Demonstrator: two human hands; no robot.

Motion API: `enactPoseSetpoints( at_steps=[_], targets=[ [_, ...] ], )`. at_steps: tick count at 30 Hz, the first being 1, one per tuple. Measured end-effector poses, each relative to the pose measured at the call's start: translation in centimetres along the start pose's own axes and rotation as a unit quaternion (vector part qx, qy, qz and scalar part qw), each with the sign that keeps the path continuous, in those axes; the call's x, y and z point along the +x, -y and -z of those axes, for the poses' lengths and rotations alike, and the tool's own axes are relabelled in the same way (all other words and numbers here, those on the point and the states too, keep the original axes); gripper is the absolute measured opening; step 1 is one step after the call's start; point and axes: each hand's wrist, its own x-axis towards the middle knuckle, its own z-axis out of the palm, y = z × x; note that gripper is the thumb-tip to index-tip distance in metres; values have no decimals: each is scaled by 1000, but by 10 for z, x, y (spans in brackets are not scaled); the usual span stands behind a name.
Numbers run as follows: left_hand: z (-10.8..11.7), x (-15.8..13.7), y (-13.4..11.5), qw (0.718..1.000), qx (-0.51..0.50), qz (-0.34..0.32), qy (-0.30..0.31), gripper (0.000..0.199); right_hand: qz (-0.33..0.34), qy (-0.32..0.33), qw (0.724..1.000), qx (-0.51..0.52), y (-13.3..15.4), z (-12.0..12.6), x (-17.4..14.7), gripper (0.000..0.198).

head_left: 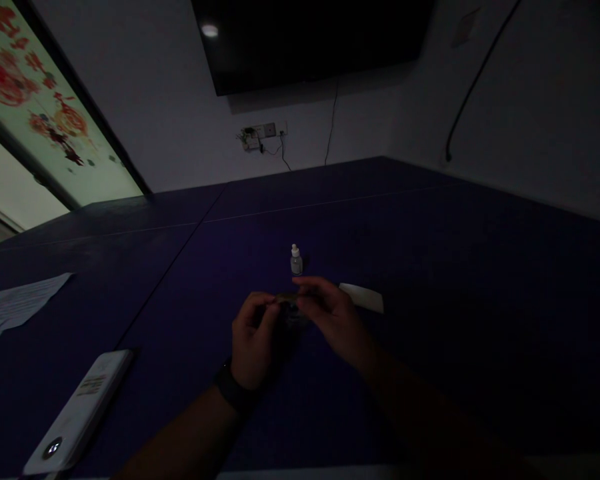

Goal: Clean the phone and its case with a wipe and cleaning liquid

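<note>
Pinches thin strip (pixel 287 297) mid-frame, fingertips of left hand (pixel 253 340) and right hand (pixel 337 319); seems mid-handling, has bottle (pixel 297 263) capped just above.

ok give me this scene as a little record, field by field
left hand: pinches one end of a thin item, too dark to identify; dark band on wrist
right hand: at the item's other end
bottle: upright, white top, beyond the hands
pale flat piece: beside right hand
picture left: white device, printed sheets
light: dim
</note>
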Motion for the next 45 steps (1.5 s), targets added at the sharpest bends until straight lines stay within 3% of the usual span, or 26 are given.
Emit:
enactPoseSetpoints(
  at_steps=[5,9,15,20,25,28,31,33,37,40,45],
  targets=[
    [-3,5,-3,984,-152,80,-49,29,-21,-31,999,6,-7,-2,3,26],
    [-6,3,-6,982,-160,88,-41,28,-9,-35,999,29,-5,-9,1,26],
    [-8,-7,-3,985,-164,61,-6,29,-13,-73,997,-18,0,-5,0,26],
    [-11,-4,-5,981,-174,84,-29,27,-32,-34,999,20,1,-1,2,28],
    [-10,7,-9,965,-219,135,-43,30,-71,37,995,65,-4,-5,0,43],
    [-7,12,-10,961,-235,142,-43,36,-163,128,970,127,-12,-10,-6,50],
    [-5,15,-10,953,-256,150,-60,36,-282,177,915,227,-20,-15,-13,57],
    [-4,17,-9,953,-250,156,-73,36,-316,175,892,272,-24,-18,-14,57],
    [0,21,-7,972,-162,143,-96,40,-336,171,873,308,-29,-21,-13,63],
    [3,20,-4,980,-103,159,-52,44,-340,158,871,317,-30,-21,-10,69],
    [3,16,-1,968,-136,202,59,42,-298,116,883,345,-28,-17,-6,72]
  ],
)
